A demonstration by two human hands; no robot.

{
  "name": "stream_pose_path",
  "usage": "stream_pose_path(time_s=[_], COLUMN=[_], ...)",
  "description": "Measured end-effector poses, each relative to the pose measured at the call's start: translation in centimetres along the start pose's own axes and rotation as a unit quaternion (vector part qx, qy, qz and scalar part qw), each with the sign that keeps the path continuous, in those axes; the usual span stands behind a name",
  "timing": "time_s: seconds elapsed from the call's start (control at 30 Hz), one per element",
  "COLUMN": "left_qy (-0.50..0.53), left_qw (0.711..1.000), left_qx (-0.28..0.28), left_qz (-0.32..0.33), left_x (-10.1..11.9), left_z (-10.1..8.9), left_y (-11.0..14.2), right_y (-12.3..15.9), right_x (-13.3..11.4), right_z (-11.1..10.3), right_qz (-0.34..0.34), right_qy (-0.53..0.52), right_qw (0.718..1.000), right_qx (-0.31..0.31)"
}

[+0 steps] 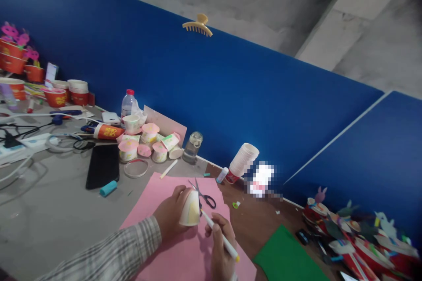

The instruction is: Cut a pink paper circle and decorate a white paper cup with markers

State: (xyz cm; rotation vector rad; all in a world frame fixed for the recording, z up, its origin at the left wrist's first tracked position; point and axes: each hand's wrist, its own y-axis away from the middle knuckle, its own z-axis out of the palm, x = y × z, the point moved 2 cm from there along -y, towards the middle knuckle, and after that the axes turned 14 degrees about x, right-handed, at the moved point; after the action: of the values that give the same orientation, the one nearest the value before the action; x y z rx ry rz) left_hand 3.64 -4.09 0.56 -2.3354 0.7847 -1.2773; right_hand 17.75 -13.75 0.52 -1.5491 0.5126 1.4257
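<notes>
My left hand (169,211) is closed around a small paper cup (191,210), which it holds tilted above a sheet of pink paper (158,254). Yellow colouring shows on the cup's side. In my right hand (221,246) is a white marker (222,239) with a yellow end, its tip close to the cup's rim; whether it touches I cannot tell. Just behind the cup, black-handled scissors (208,201) lie on the pink paper, their blades partly hidden by the cup and my left hand.
Decorated paper cups (128,149) with pink tops stand at the back, beside a glass jar (193,147). A stack of white cups (244,160) leans near the blue partition (211,92). Left lie a black phone (103,167) and a power strip (26,149); right, green paper (290,257).
</notes>
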Motion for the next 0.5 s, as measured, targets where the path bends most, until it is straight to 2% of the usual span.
stream_pose_path(time_s=[0.17, 0.33, 0.5], left_qy=[0.031, 0.042, 0.047], left_qw=[0.998, 0.999, 0.998], left_qx=[0.006, 0.020, 0.029], left_qz=[0.046, 0.008, -0.015], left_x=[0.3, 0.8, 1.3], left_z=[0.0, -0.3, -0.5], left_y=[0.1, 0.3, 0.3], right_y=[-0.2, -0.8, -0.7], right_x=[2.0, 2.7, 2.9], right_z=[0.6, 1.0, 1.0], right_qz=[0.106, 0.198, 0.188], right_qy=[-0.104, -0.171, -0.126], right_qw=[0.989, 0.965, 0.973], right_qx=[-0.004, 0.033, 0.033])
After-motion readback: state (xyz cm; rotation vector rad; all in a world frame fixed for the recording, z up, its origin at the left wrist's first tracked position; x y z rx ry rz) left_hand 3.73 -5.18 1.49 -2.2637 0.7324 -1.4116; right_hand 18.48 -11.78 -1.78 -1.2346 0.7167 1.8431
